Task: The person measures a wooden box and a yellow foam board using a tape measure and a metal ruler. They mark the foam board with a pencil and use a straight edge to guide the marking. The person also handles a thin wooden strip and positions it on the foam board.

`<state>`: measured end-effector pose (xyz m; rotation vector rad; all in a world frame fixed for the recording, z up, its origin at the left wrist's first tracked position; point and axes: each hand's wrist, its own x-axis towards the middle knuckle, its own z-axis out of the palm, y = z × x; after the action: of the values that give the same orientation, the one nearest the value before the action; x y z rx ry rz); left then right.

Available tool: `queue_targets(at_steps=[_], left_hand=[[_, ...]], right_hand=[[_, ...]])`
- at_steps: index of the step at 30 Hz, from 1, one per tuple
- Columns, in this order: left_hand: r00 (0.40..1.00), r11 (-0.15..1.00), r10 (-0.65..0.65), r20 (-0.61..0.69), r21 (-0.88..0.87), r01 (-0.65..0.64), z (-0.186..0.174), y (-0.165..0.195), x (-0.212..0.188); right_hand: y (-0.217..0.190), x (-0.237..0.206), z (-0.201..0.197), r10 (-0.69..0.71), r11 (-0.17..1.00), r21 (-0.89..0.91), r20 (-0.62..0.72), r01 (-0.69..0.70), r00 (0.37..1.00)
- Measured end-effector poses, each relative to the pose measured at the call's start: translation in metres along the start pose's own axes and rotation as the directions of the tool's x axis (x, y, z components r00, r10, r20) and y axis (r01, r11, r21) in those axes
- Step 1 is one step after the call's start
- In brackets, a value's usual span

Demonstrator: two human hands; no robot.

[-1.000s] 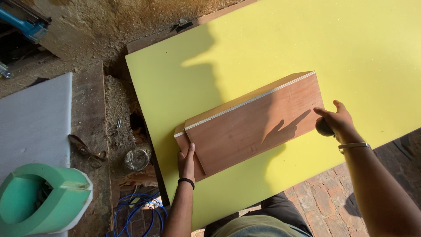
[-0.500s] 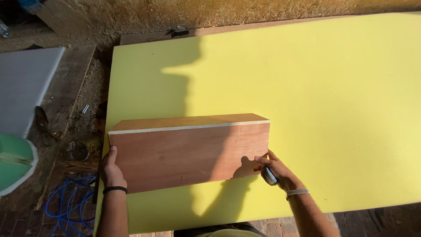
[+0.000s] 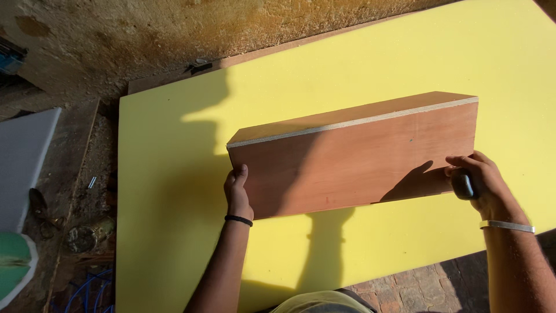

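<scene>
A long reddish-brown plywood box [image 3: 359,156] rests on a big yellow foam sheet [image 3: 174,174]. My left hand [image 3: 237,194] grips the box's lower left corner, thumb on its front face. My right hand [image 3: 483,185] is at the box's lower right corner and is closed around a small dark object [image 3: 462,184]; it wears a metal bangle. A black band is on my left wrist.
The foam sheet lies on a dusty, sawdust-covered floor [image 3: 116,35]. A grey-white sheet [image 3: 23,156] lies at the left edge, a green roll [image 3: 11,266] at lower left, blue cable [image 3: 87,290] beside it. Brick paving [image 3: 428,284] shows at the bottom right.
The box has shifted right and tilted slightly on the foam, both hands moving with it. The view has swung too, so the green roll sits further left.
</scene>
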<state>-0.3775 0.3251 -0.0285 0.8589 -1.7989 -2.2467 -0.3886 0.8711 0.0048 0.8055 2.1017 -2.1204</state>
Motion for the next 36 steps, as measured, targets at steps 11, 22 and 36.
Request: queue_targets(at_steps=[11, 22, 36], left_hand=[[0.828, 0.744, -0.258, 0.497, 0.650, -0.158, 0.192, -0.111, -0.006], [0.685, 0.833, -0.541, 0.489, 0.196, 0.518, -0.019, -0.088, -0.091], [0.960, 0.921, -0.260, 0.104, -0.273, 0.279, -0.264, -0.052, -0.093]], right_hand=[[0.000, 0.028, -0.043, -0.074, 0.906, -0.420, -0.282, -0.053, 0.957], [0.107, -0.151, 0.254, 0.263, 0.964, -0.093, 0.485, -0.249, 0.834], [0.108, -0.291, 0.472, 0.060, 0.483, -0.511, 0.830, 0.712, 0.555]])
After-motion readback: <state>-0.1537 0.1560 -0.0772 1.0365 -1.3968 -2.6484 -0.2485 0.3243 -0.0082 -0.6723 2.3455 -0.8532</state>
